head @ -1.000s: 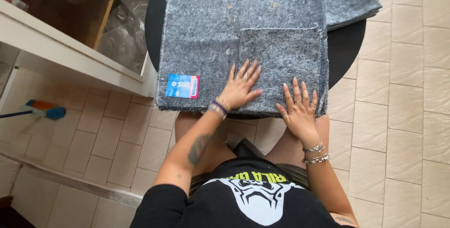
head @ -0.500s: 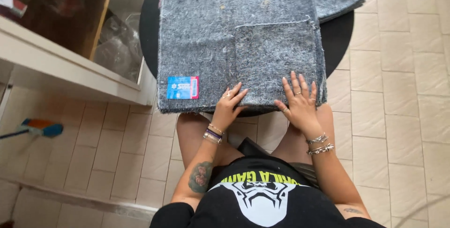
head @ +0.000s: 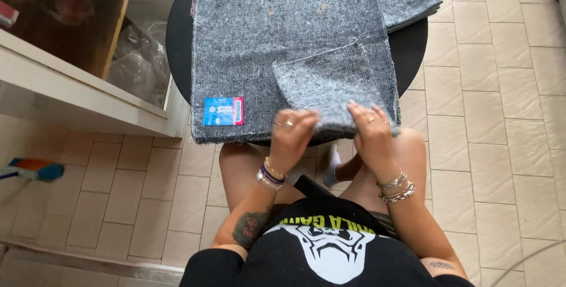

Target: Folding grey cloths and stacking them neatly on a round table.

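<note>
left hand (head: pixel 290 130): closed in a pinch on the near edge of the small grey cloth (head: pixel 330 86), near its left corner.
right hand (head: pixel 372 130): fingers curled over the same near edge further right, gripping it.
small grey cloth: lifted at its near side, far part resting on the large grey cloth (head: pixel 277 45), towards its right near corner.
large grey cloth: spread over the round black table (head: pixel 413 48); near edge hangs past the rim, blue label (head: pixel 223 111) at left near corner.
open room: tiled floor (head: pixel 501 116) right; glass cabinet (head: pixel 76 57) close on the left.
</note>
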